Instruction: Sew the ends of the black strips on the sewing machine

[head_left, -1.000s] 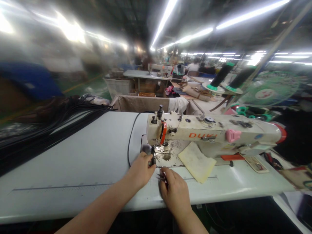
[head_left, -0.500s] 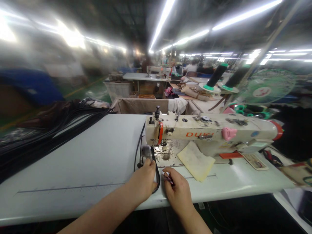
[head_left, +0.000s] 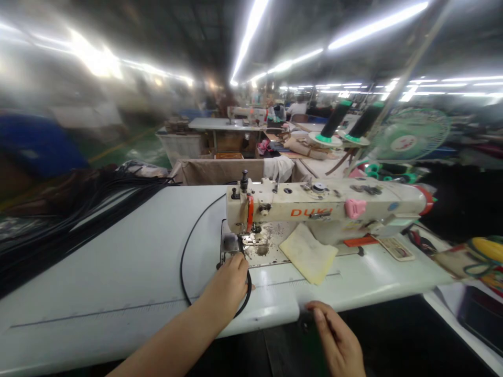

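My left hand [head_left: 231, 283] is closed on a thin black cord [head_left: 182, 264] just in front of the sewing machine's needle area. The cord bows out in a wide loop over the white table to the left and curves under my wrist. Its near end bends around the right side of that hand. My right hand [head_left: 338, 337] is lower, at the table's front edge, fingers curled with thumb and forefinger close together. Whatever it may hold is hidden. A small dark part lies by its fingertips. The white sewing machine [head_left: 286, 201] stands behind both hands.
A yellow cloth [head_left: 308, 254] lies on the machine bed. A bundle of black strips [head_left: 78, 230] covers the table's left side. Thread cones [head_left: 334, 121] and a green fan [head_left: 408, 136] stand behind the machine. A phone-like dark object [head_left: 481, 314] is at far right.
My right hand has moved down and right from beside the left hand to the table edge. The cord loop has widened to the left. My left hand stays by the needle area.
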`<action>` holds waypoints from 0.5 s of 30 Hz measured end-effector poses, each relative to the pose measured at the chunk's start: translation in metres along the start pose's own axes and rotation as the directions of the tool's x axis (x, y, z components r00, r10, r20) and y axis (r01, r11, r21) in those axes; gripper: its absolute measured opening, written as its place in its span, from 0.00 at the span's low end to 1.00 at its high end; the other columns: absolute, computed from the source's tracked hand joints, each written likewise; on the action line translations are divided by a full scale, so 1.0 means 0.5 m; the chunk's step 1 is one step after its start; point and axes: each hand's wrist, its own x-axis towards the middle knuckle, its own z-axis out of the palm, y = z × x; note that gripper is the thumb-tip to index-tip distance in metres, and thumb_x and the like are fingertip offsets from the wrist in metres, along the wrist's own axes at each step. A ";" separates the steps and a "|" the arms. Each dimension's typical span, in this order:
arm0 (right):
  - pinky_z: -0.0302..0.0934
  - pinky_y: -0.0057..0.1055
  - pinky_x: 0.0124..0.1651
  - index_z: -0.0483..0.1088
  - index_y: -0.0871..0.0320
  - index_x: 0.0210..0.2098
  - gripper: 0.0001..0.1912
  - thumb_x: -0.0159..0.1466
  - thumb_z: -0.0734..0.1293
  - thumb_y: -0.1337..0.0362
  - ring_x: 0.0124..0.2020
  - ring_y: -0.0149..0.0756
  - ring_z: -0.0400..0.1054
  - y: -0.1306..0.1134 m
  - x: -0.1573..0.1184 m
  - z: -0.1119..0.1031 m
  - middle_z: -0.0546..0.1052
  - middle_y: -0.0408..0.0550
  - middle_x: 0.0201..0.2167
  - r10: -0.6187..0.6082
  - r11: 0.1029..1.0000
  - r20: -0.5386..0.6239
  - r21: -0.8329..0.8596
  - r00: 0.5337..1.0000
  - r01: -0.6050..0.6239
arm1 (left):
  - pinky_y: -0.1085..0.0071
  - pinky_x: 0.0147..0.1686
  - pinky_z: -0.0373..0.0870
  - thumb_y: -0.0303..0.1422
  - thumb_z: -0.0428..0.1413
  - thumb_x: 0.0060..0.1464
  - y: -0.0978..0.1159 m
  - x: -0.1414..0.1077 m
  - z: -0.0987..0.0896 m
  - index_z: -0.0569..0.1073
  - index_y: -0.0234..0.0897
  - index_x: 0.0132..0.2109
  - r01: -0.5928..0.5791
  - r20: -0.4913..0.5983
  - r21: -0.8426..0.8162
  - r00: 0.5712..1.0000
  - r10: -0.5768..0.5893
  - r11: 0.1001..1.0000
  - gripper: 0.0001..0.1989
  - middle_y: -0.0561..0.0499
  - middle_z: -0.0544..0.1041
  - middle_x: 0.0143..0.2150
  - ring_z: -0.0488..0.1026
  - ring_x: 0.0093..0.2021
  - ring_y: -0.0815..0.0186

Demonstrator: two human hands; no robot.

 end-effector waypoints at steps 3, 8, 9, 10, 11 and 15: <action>0.71 0.32 0.39 0.78 0.54 0.41 0.27 0.68 0.62 0.39 0.36 0.43 0.76 0.060 -0.027 -0.079 0.80 0.50 0.34 0.186 0.974 -0.211 -0.087 0.960 -0.208 | 0.58 0.65 0.66 0.25 0.57 0.60 -0.004 -0.003 0.010 0.72 0.33 0.53 -0.025 0.039 0.046 0.999 0.024 0.999 0.14 0.39 0.71 0.60 0.69 0.62 0.53; 0.67 0.34 0.34 0.77 0.58 0.44 0.30 0.69 0.56 0.41 0.30 0.41 0.71 0.119 -0.046 -0.232 0.75 0.48 0.28 0.282 0.839 -0.464 -0.306 0.840 -0.451 | 0.54 0.65 0.67 0.28 0.46 0.66 -0.028 -0.011 0.039 0.74 0.33 0.54 -0.151 -0.049 0.106 0.986 0.157 0.983 0.16 0.36 0.71 0.62 0.70 0.63 0.52; 0.69 0.36 0.40 0.77 0.59 0.45 0.28 0.70 0.55 0.45 0.36 0.44 0.74 0.124 -0.048 -0.262 0.78 0.52 0.34 0.286 0.778 -0.495 -0.380 0.821 -0.500 | 0.53 0.64 0.68 0.29 0.44 0.66 -0.036 -0.012 0.046 0.74 0.33 0.53 -0.172 -0.066 0.111 0.981 0.180 0.979 0.17 0.36 0.72 0.61 0.71 0.62 0.52; 0.69 0.37 0.46 0.77 0.59 0.46 0.25 0.70 0.55 0.50 0.43 0.45 0.74 0.127 -0.049 -0.290 0.79 0.55 0.40 0.297 0.705 -0.522 -0.444 0.800 -0.552 | 0.52 0.62 0.70 0.29 0.43 0.66 -0.047 -0.012 0.054 0.75 0.34 0.52 -0.186 -0.074 0.117 0.978 0.195 0.976 0.18 0.36 0.73 0.59 0.73 0.60 0.51; 0.68 0.38 0.50 0.77 0.60 0.47 0.23 0.70 0.55 0.54 0.48 0.47 0.74 0.128 -0.051 -0.316 0.79 0.57 0.45 0.317 0.629 -0.546 -0.490 0.775 -0.603 | 0.51 0.61 0.71 0.30 0.42 0.66 -0.060 -0.011 0.064 0.76 0.35 0.50 -0.206 -0.080 0.124 0.973 0.216 0.971 0.18 0.37 0.74 0.57 0.74 0.58 0.51; 0.69 0.40 0.46 0.76 0.59 0.50 0.20 0.69 0.57 0.59 0.48 0.49 0.75 0.123 -0.068 -0.391 0.77 0.58 0.49 0.363 0.410 -0.658 -0.524 0.660 -0.747 | 0.50 0.62 0.71 0.34 0.43 0.65 -0.139 0.009 0.128 0.76 0.45 0.51 -0.245 -0.150 0.165 0.951 0.270 0.955 0.18 0.46 0.76 0.59 0.73 0.60 0.51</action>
